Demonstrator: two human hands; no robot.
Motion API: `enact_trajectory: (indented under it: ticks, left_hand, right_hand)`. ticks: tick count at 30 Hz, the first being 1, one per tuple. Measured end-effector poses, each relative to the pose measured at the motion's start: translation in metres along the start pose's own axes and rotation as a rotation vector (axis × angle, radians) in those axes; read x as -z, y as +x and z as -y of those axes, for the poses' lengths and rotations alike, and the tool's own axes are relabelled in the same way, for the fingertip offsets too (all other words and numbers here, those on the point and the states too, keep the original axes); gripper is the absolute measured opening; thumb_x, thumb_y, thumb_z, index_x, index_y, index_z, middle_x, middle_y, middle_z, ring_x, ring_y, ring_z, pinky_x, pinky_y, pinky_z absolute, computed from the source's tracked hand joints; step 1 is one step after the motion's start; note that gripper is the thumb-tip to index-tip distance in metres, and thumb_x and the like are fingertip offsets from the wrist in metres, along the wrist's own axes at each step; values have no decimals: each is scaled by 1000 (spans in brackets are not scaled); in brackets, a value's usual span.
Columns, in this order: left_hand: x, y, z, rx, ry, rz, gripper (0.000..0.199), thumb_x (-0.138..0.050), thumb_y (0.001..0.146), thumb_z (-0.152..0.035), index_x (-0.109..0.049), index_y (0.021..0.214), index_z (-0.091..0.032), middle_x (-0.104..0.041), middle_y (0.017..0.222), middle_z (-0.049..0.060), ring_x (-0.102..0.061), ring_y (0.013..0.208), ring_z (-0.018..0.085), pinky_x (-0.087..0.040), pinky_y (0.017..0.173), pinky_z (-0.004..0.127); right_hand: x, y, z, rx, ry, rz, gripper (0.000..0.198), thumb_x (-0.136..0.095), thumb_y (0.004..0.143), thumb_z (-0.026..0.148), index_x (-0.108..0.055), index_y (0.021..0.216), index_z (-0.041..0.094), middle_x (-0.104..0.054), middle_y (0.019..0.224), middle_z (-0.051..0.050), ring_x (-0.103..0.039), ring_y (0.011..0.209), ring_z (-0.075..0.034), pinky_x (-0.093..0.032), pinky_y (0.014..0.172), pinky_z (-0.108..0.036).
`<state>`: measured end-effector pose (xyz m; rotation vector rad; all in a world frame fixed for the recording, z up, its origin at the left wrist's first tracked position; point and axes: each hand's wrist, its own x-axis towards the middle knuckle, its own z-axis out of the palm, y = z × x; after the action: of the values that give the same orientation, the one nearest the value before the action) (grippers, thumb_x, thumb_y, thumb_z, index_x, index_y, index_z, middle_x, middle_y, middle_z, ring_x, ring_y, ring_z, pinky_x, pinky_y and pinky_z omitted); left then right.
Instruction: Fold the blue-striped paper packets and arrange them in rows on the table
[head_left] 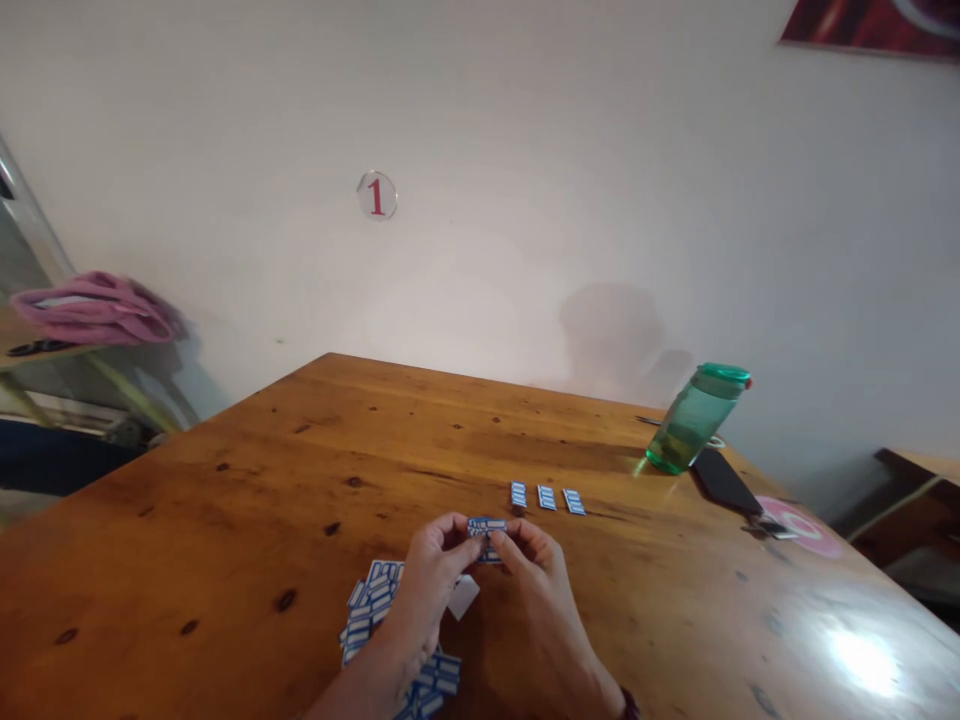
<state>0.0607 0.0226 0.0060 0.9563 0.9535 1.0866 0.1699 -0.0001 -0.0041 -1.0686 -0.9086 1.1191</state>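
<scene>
Between both hands is a small blue-and-white printed label sheet, pinched at its two sides above the table. My left hand closes thumb and fingers on its left side, and my right hand does the same on the right. A loose heap of similar blue-and-white labels lies below and left, partly covered by my left forearm. Near my left wrist rests a white piece of paper. Beyond the hands, three small label pieces sit in a row: left, middle and right.
On the wooden table, a green bottle stands at the back right. Beside it lie a dark flat case and a pink disc. A wall runs behind the table. Pink cloth lies on a surface at far left.
</scene>
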Motion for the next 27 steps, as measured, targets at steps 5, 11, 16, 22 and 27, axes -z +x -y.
enact_trajectory:
  ticks: [5,11,16,22,27]
  left_hand:
    - [0,1,1,-42,-33,3,19,-73,47,-25,-57,51,-16,-53,48,-5,-45,49,8,-35,50,19]
    - [2,3,5,44,-114,45,22,-75,49,-31,-63,55,-14,-58,54,-2,-50,52,10,-38,53,21]
    - [3,-1,5,81,-262,105,19,-74,54,-29,-64,59,-14,-61,58,-1,-53,54,11,-40,54,22]
    - [1,-2,3,77,-254,123,19,-73,56,-30,-65,60,-13,-61,57,0,-51,53,10,-40,53,22]
    - [-1,-2,2,-19,-112,12,17,-71,55,-29,-63,56,-14,-59,53,-1,-50,51,10,-39,52,21]
  right_hand:
    - [0,0,0,14,-8,-12,26,-71,59,39,-63,59,14,-62,55,-1,-51,53,-13,-40,52,-22]
    - [2,-1,-2,6,37,-33,25,-71,59,39,-65,63,14,-62,58,-1,-52,54,-13,-39,51,-21]
    - [4,-4,-3,-42,147,30,21,-69,65,35,-66,70,15,-63,63,-2,-54,59,-13,-42,57,-21]
    - [1,-7,-1,-62,255,109,16,-66,69,31,-65,68,16,-63,65,-3,-56,62,-15,-44,58,-24]
    - [0,-6,-3,-47,165,48,21,-66,67,35,-66,73,15,-64,65,-3,-58,61,-16,-45,60,-26]
